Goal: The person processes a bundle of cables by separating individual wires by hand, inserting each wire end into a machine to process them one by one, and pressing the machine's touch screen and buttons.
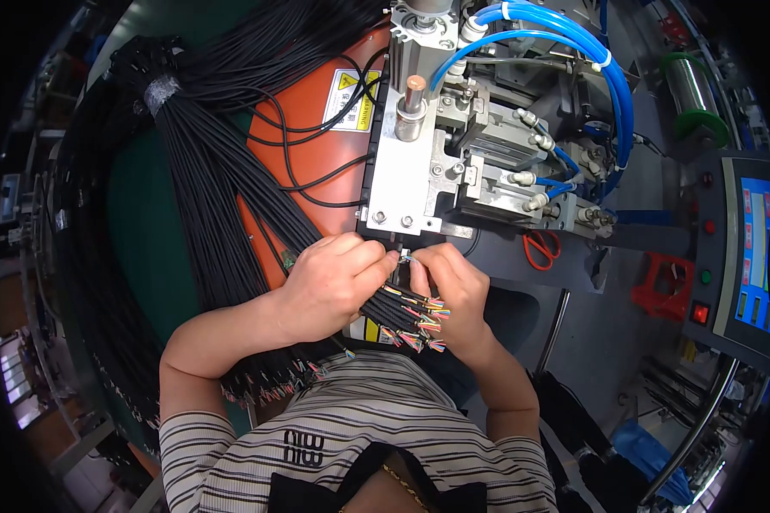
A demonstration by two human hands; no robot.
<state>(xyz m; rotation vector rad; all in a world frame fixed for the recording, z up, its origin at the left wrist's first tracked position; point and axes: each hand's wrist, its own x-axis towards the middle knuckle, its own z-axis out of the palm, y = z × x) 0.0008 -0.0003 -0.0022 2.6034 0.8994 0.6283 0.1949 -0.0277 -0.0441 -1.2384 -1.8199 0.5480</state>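
Note:
Just in front of the machine's metal plate (399, 162), my hands meet at a small cable end (405, 256) with a whitish tip and fine wires. My left hand (338, 278) is closed, thumb and forefinger pinching it from the left. From the right, my right hand (455, 286) pinches the fine wires at the same end. Below my hands, a bunch of black cables (393, 303) fans out to the right, with stripped multicoloured wire ends (415, 333). My fingers partly hide the cable end, so its exact shape is unclear.
A large tied bundle of black cables (205, 162) lies across the orange surface (308, 162) at left. Blue air hoses (616, 85) arch over the machine. Red-handled scissors (541, 250) lie right of my hands. A control panel (753, 248) and wire spool (695, 98) stand further right.

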